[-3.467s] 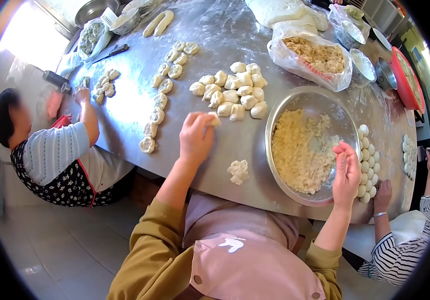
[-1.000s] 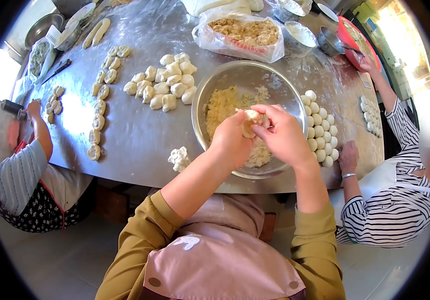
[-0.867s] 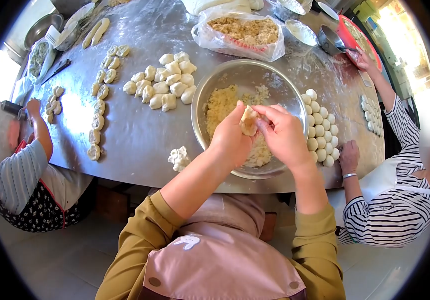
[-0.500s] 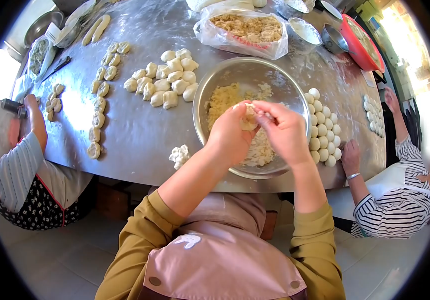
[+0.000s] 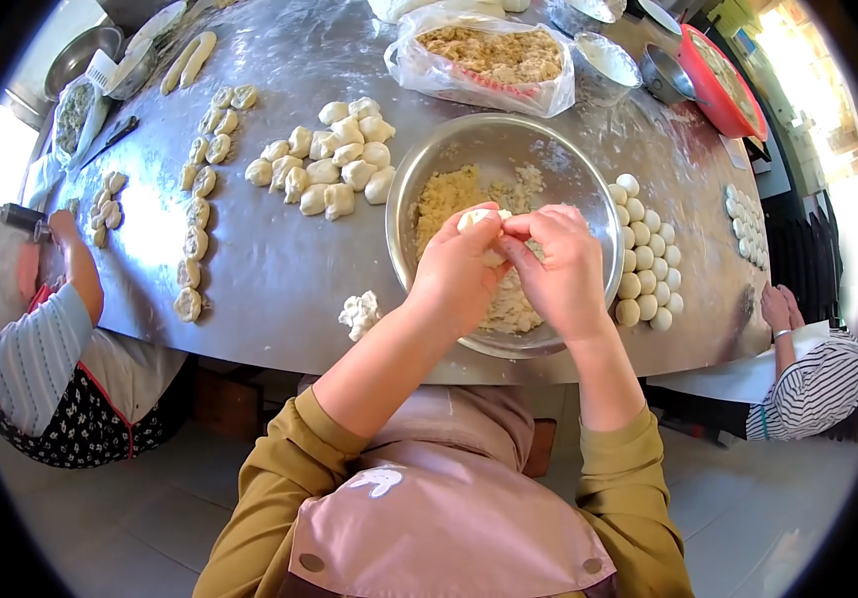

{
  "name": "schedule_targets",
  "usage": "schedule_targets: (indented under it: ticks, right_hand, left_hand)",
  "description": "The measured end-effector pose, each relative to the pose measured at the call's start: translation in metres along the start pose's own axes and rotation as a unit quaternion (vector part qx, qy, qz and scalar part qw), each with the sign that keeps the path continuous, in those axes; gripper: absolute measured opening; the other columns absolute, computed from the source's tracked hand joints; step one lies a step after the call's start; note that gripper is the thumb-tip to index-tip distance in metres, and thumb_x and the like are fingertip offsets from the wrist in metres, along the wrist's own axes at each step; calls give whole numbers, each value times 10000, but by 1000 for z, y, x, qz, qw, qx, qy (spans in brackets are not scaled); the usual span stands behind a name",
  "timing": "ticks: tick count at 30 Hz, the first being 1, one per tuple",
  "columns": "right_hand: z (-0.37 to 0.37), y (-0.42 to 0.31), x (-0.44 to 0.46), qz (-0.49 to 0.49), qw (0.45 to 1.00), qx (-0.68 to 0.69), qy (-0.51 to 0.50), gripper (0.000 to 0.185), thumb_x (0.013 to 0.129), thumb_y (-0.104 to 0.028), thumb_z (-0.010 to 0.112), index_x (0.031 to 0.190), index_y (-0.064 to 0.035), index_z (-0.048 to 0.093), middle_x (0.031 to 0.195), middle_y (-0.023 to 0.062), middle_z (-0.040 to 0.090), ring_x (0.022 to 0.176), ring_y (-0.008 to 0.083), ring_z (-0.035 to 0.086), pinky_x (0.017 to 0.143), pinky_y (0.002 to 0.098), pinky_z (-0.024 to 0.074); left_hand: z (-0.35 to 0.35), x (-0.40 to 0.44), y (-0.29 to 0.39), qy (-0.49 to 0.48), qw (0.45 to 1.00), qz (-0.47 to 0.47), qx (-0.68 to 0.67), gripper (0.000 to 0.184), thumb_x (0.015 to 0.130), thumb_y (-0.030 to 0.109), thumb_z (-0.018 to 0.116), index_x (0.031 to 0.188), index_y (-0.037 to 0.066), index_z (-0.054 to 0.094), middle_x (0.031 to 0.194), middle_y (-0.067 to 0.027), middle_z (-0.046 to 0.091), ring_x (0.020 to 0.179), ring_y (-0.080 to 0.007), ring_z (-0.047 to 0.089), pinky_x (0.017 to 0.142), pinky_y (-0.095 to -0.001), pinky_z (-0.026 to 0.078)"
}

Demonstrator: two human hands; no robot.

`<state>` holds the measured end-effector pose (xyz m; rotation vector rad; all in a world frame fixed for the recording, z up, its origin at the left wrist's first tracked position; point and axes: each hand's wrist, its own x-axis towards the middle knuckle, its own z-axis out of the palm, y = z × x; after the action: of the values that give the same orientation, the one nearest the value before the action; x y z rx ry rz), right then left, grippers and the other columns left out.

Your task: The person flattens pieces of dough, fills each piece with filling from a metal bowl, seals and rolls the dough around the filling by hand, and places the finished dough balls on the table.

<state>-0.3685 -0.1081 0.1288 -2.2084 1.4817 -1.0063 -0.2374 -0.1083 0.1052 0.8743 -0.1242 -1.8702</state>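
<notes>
My left hand (image 5: 454, 271) is closed around a small piece of white dough (image 5: 479, 217), holding it above a large metal bowl (image 5: 489, 149). Pinching the edge of the same dough are the fingertips of my right hand (image 5: 559, 274). My fingers hide most of the piece. Inside the bowl lie a yellow crumbly filling (image 5: 441, 199) and a paler crumbly mix (image 5: 517, 307). Rows of round dough balls (image 5: 645, 254) sit just right of the bowl. To its left are cut dough pieces (image 5: 324, 164) and a ragged dough scrap (image 5: 359, 314).
A plastic bag of brown filling (image 5: 494, 55) stands behind the bowl, with a red basin (image 5: 723, 85) at back right. Dough pieces (image 5: 196, 239) line the left. Co-workers stand at left (image 5: 40, 369) and right (image 5: 818, 389). A knife (image 5: 112, 140) lies far left.
My fingers have shifted around the dough, with the right hand's fingers more curled. The co-worker on the right has moved away from the dough balls, drawing both hands together near the table's edge.
</notes>
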Motion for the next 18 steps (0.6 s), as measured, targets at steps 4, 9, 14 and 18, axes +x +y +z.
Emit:
schedule_targets:
  ticks: [4, 9, 14, 18]
  right_hand:
    - [-8, 10, -3, 73, 995, 48, 45, 189, 767, -49, 735, 950, -70, 692, 915, 84, 682, 904, 279, 617, 809, 365, 492]
    - [-14, 24, -11, 116, 993, 26, -7, 388, 818, -49, 698, 1192, -106, 616, 1056, 122, 662, 1004, 299, 614, 840, 350, 497]
    - [-27, 14, -15, 102, 993, 24, -62, 562, 866, -339, 662, 1319, -46, 504, 1237, 175, 576, 1206, 366, 497, 988, 403, 401]
    - [-7, 2, -20, -32, 999, -28, 1, 760, 845, -539, 614, 1358, -10, 432, 1292, 166, 553, 1343, 414, 352, 1087, 510, 246]
  left_hand:
    - [0, 1, 5, -7, 999, 7, -46, 206, 973, 128, 522, 1154, 30, 512, 1109, -111, 571, 1040, -241, 592, 936, -391, 511]
    - [2, -5, 21, -61, 995, -52, -68, 240, 985, 135, 500, 1175, -12, 501, 1138, -171, 575, 1081, -318, 589, 969, -423, 507]
    - [3, -11, 21, -78, 989, -105, -62, 277, 1010, 181, 448, 1208, -5, 500, 1156, -169, 581, 1068, -305, 592, 929, -413, 510]
    - [4, -16, 18, -116, 983, -128, -54, 287, 1025, 204, 411, 1209, 4, 505, 1136, -122, 589, 969, -212, 602, 818, -337, 512]
